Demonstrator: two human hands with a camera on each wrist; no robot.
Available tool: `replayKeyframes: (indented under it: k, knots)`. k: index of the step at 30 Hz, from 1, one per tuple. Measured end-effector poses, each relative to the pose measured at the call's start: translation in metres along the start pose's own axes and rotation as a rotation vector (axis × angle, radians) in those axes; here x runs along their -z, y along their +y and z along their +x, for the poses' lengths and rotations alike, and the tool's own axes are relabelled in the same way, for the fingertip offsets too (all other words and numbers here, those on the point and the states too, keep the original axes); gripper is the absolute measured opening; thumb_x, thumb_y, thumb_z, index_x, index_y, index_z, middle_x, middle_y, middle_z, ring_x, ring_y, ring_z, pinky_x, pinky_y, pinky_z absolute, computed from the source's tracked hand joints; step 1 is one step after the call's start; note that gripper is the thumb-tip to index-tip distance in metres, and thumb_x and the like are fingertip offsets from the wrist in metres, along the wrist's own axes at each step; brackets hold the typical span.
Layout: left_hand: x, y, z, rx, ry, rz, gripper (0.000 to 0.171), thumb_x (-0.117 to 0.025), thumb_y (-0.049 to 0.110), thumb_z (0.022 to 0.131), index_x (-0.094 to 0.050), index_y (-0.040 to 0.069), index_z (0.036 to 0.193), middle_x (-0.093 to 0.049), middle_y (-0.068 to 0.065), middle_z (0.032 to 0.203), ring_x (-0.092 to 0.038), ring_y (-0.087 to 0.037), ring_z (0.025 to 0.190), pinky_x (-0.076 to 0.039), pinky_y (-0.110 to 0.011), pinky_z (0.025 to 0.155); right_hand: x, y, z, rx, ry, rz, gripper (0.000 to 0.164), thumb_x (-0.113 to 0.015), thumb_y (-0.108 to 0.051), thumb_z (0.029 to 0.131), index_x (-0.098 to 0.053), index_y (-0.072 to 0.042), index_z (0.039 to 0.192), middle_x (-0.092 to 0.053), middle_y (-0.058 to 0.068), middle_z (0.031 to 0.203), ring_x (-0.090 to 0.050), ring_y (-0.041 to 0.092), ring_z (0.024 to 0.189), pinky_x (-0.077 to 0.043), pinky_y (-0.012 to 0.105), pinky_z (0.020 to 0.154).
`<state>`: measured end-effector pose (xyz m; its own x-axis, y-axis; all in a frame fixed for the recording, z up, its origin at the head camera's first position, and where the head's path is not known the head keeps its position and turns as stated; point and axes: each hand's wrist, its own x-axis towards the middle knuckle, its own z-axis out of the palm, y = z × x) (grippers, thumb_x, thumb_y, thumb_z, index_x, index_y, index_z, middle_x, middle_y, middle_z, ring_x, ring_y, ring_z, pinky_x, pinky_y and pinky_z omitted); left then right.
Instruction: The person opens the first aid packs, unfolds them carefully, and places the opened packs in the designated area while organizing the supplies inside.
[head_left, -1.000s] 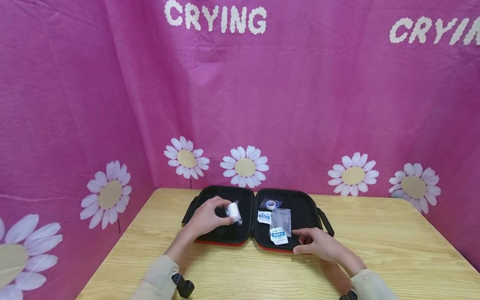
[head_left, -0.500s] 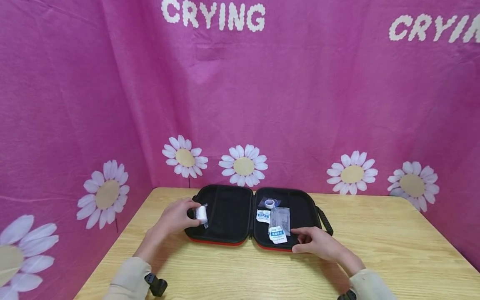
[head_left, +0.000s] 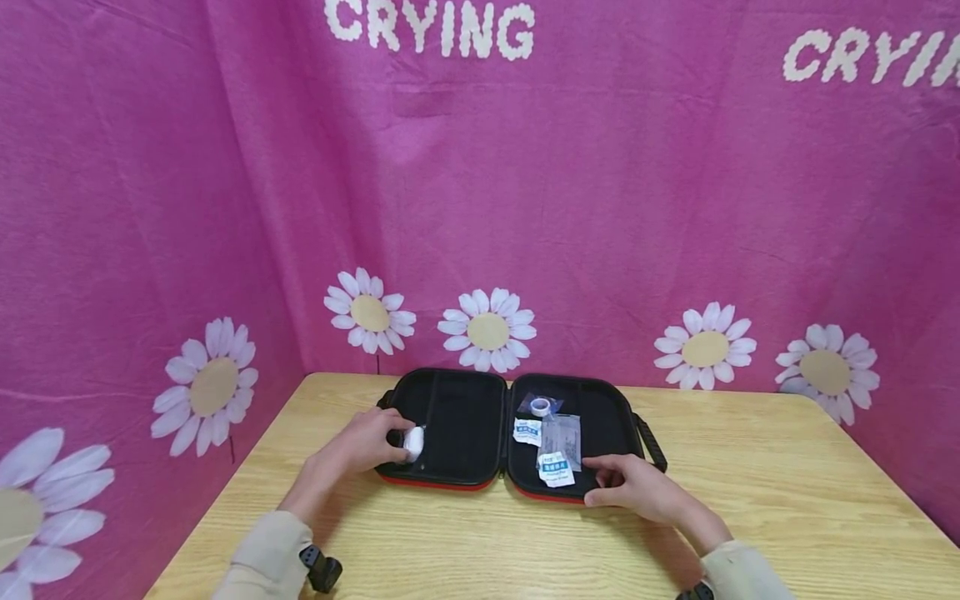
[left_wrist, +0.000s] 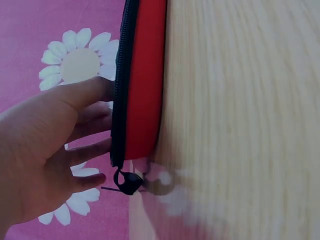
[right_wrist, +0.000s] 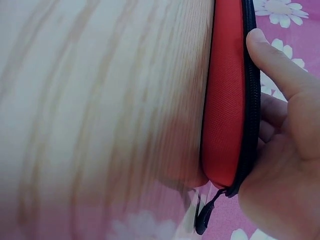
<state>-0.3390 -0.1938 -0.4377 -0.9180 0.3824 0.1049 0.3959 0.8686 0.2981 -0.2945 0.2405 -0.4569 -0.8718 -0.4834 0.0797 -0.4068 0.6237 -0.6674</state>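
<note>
In the head view a black-lined case with a red shell lies spread flat on the table. My left hand reaches over its left half and holds a small white bandage roll in clear wrap, low near the left side. From the left wrist, the fingertips go behind the zipped rim, hiding the roll. My right hand holds the front right edge of the case, thumb on the zipper edge and the other fingers curled behind it.
The right half contains a wrapped tape roll, a grey packet, and two white-and-blue packets, one further back and one nearer. A black handle sticks out right. A pink daisy curtain rises behind the wooden table.
My left hand has carried the bandage roll leftward across the left half, then lowered it slightly back to the right. My right hand has stayed at the case's edge.
</note>
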Motion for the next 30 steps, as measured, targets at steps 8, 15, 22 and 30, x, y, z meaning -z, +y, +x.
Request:
replayKeyframes:
  k: [8, 15, 22, 30]
  knots:
    - [0.001, 0.010, 0.004, -0.008, -0.076, -0.075, 0.042, -0.079, 0.021, 0.084, -0.070, 0.010, 0.124, -0.066, -0.004, 0.115, -0.057, -0.015, 0.097, -0.045, -0.047, 0.095, 0.001, -0.001, 0.000, 0.000, 0.003, 0.003, 0.061, -0.079, -0.034, 0.083, -0.062, 0.004, 0.128, -0.058, -0.001, 0.085, -0.048, 0.000, 0.070, -0.040, 0.020, 0.064]
    - [-0.005, 0.012, 0.003, 0.007, -0.056, -0.051, 0.044, -0.076, 0.022, 0.087, -0.067, 0.011, 0.129, -0.066, -0.006, 0.120, -0.061, -0.021, 0.108, -0.039, -0.055, 0.102, 0.000, -0.001, 0.000, 0.004, -0.004, 0.006, 0.061, -0.079, -0.033, 0.083, -0.062, 0.005, 0.129, -0.058, -0.002, 0.085, -0.048, 0.001, 0.070, -0.041, 0.020, 0.064]
    - [-0.015, 0.012, 0.008, -0.008, 0.032, -0.088, 0.044, -0.077, 0.019, 0.085, -0.066, 0.007, 0.126, -0.072, -0.005, 0.119, -0.063, -0.027, 0.118, -0.037, -0.056, 0.105, 0.002, 0.001, 0.000, 0.005, 0.005, 0.013, 0.061, -0.079, -0.032, 0.083, -0.062, 0.005, 0.129, -0.057, -0.002, 0.085, -0.048, 0.001, 0.068, -0.040, 0.020, 0.063]
    - [-0.019, -0.001, 0.001, 0.004, 0.141, -0.013, 0.027, -0.081, 0.027, 0.081, -0.077, 0.013, 0.103, -0.074, -0.002, 0.105, -0.065, -0.028, 0.109, -0.026, -0.070, 0.108, 0.000, 0.001, -0.001, 0.003, 0.003, 0.012, 0.061, -0.079, -0.032, 0.083, -0.062, 0.004, 0.128, -0.059, 0.000, 0.087, -0.048, 0.000, 0.071, -0.041, 0.020, 0.066]
